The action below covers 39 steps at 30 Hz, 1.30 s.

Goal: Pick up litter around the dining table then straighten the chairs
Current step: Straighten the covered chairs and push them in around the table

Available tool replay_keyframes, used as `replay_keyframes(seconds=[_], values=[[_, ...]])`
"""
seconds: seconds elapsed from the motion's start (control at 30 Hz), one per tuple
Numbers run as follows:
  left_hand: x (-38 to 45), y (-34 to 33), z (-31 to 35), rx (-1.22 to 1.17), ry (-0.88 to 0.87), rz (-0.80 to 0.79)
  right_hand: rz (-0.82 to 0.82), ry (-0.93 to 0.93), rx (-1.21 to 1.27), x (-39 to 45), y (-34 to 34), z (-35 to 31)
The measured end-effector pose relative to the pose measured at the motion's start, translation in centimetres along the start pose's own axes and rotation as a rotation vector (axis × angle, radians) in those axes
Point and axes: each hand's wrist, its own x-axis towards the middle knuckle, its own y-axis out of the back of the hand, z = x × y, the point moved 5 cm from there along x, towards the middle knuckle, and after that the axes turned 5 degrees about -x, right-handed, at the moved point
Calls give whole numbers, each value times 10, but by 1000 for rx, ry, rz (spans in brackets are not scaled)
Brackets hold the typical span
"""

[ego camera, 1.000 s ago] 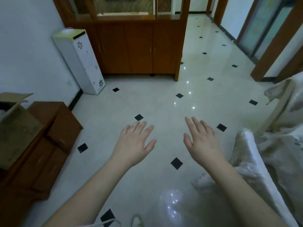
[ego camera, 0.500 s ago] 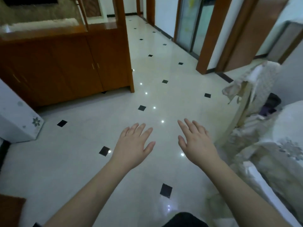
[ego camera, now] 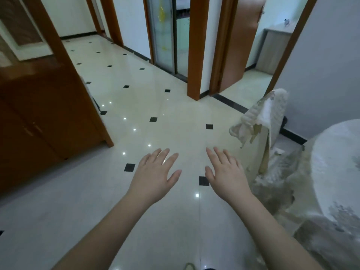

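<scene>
Head view: both arms stretched forward over the floor.
Left hand (ego camera: 155, 176): flat, fingers spread wide, holding nothing.
Right hand (ego camera: 227, 175): the same, empty, and the nearer to the furniture.
Dining table (ego camera: 335, 164): right, round, under a pale cloth.
Chair (ego camera: 266, 121): right and just beyond the right hand, draped, back upright.
Litter: none visible from here.
Floor (ego camera: 175, 114): glossy pale tile, dark diamonds.
Cabinet (ego camera: 42, 114): wooden, left.
Far: open doorways.
</scene>
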Motion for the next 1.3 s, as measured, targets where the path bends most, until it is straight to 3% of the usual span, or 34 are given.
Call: replay_keyframes(seconds=[0.2,0.43,0.67,0.9,1.3], values=[[139,-7,-36,-39,-66,-12,32,-42,-21,134,11,13],[309,-30,-87,-105,-205,3,24,-139,-61,293,-20,27],[475,-52,-131,-56,-358,-91,34,-312,-89,430,-13,49],[624,-71,-75,-92,-560,-146,43,-505,-150,504,-19,131],[872,-120,59,-43,-737,-221,93,-747,-74,654,-26,341]])
